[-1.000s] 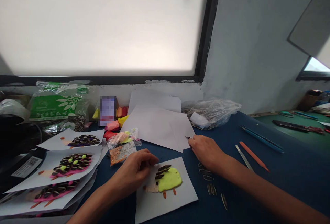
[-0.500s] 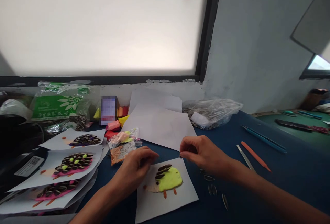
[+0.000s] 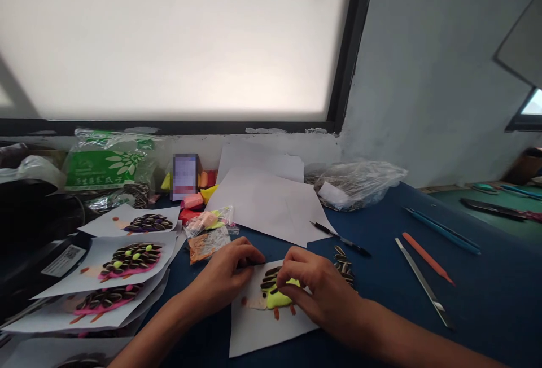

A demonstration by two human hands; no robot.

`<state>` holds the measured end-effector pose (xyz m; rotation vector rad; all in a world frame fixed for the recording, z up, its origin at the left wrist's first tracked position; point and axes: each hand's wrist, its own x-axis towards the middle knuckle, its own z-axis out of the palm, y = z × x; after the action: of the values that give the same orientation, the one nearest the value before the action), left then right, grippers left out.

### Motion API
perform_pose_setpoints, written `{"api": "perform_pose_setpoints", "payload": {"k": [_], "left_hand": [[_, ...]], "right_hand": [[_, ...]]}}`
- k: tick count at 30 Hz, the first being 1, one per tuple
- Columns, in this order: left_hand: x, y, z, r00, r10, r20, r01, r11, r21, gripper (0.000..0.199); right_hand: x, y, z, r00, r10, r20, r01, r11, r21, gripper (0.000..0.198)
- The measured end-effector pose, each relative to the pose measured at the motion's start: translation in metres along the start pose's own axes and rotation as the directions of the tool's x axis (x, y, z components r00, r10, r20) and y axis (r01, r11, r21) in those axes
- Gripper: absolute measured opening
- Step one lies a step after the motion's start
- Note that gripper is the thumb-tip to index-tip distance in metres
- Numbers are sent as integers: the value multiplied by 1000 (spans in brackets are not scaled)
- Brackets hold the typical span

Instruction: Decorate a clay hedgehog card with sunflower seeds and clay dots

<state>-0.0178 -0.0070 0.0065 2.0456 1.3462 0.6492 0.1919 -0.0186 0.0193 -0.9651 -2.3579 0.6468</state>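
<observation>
A sheet of white paper (image 3: 271, 337) bears a hedgehog picture with a lime-yellow clay body (image 3: 277, 300), a pale face and orange legs. Dark striped sunflower seeds (image 3: 269, 279) sit in rows on the body's left part. Over the body, my right hand (image 3: 315, 283) is closed in a pinch, its fingertips at a sunflower seed and partly hiding the clay. My left hand (image 3: 231, 269) rests at the paper's upper left edge with curled fingers; what they hold, if anything, is hidden. Loose sunflower seeds (image 3: 344, 266) lie on the blue table just right of the paper.
Finished-looking hedgehog pictures (image 3: 131, 261) are stacked at left. Behind stand a green seed bag (image 3: 101, 167), clay packets (image 3: 207, 244), blank white sheets (image 3: 262, 204) and a clear plastic bag (image 3: 359, 184). A black pen (image 3: 341, 238), orange tool (image 3: 427, 258), metal blade (image 3: 423, 283) and blue tweezers-like tool (image 3: 442, 230) lie rightward.
My right hand has moved left and down from beyond the paper's upper right corner onto the clay body. The black pen behind it now shows. My left hand stays at the paper's edge.
</observation>
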Motion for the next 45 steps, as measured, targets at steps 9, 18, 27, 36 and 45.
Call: {"api": "perform_pose_setpoints", "payload": {"k": [9, 18, 27, 36, 45], "left_hand": [[0, -5, -2, 999, -24, 26, 26, 997, -72, 20], [0, -2, -4, 997, -50, 53, 54, 996, -71, 17], [1, -7, -8, 987, -92, 135, 116, 977, -181, 17], [2, 0, 0, 987, -147, 59, 155, 975, -162, 32], [4, 2, 4, 990, -141, 13, 141, 988, -63, 29]], "right_hand": [[-2, 3, 14, 994, -13, -108, 12, 1000, -10, 12], [-1, 5, 16, 994, 7, -109, -9, 1000, -17, 13], [-2, 6, 19, 995, 23, -93, -30, 997, -71, 12], [-1, 0, 16, 997, 65, -38, -70, 986, -151, 11], [-1, 2, 17, 997, 81, -8, -81, 982, -168, 11]]}}
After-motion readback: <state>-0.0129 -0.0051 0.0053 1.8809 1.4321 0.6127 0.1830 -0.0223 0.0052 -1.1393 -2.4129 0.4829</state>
